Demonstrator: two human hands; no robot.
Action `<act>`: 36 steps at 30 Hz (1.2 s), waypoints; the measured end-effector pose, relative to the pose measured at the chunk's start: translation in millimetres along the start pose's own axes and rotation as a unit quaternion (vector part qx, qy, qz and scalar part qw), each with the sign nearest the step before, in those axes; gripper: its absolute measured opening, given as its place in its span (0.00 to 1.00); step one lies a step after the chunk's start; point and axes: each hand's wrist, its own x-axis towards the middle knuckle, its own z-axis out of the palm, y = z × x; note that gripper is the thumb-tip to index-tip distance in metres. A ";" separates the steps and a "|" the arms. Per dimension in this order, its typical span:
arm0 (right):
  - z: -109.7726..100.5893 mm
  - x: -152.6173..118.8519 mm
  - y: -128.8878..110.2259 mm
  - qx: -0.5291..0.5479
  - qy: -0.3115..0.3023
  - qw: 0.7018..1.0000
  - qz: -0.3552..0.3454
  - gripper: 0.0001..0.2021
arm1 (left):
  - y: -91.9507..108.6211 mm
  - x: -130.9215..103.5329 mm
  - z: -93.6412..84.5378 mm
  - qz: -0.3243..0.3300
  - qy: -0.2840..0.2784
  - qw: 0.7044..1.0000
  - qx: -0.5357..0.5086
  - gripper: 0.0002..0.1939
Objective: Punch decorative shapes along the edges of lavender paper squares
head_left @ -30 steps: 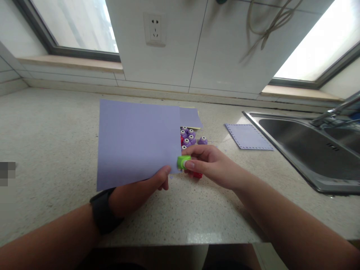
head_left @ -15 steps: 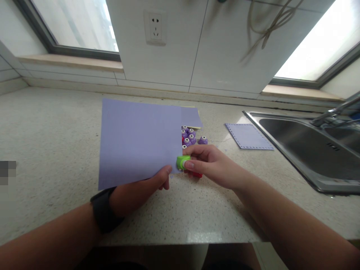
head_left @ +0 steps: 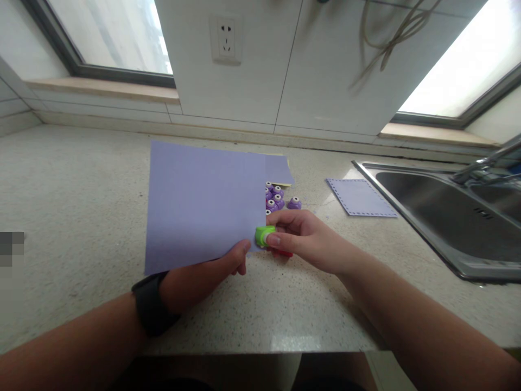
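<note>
A sheet of lilac paper (head_left: 205,203) is held up by my left hand (head_left: 234,259), its thumb on top near the lower right corner and the other fingers mostly hidden beneath. On that corner sits a small green craft punch (head_left: 262,235), gripped by my right hand (head_left: 299,236) between thumb and fingers. Behind the sheet's right edge, several purple craft punches (head_left: 275,201) stand clustered on the counter, partly covered, and one more purple punch (head_left: 294,203) stands apart. Something red (head_left: 286,253) shows beneath my right hand, mostly hidden.
More lilac paper (head_left: 280,169) with a pale yellow edge lies behind the held sheet. A lilac sheet with a punched border (head_left: 362,197) rests beside the steel sink (head_left: 407,239) at the right. The speckled counter (head_left: 81,217) runs along a tiled wall with a socket (head_left: 226,41).
The lilac paper has shifted slightly to the right, sitting a little further into the green punch. Both hands stay almost where they were.
</note>
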 end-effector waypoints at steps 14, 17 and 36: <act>-1.6 -0.8 1.4 0.006 -0.007 1.000 -0.001 0.16 | 1.5 -0.6 1.0 -0.017 -0.003 1.000 -0.004 0.24; -1.3 -0.9 1.5 0.006 -0.005 1.000 0.002 0.17 | 1.5 -1.6 0.5 -0.011 0.001 1.000 -0.001 0.24; -9.7 -3.3 11.4 -0.005 0.008 1.000 -0.009 0.18 | 1.4 -2.8 -1.2 -0.012 -0.006 1.000 -0.003 0.24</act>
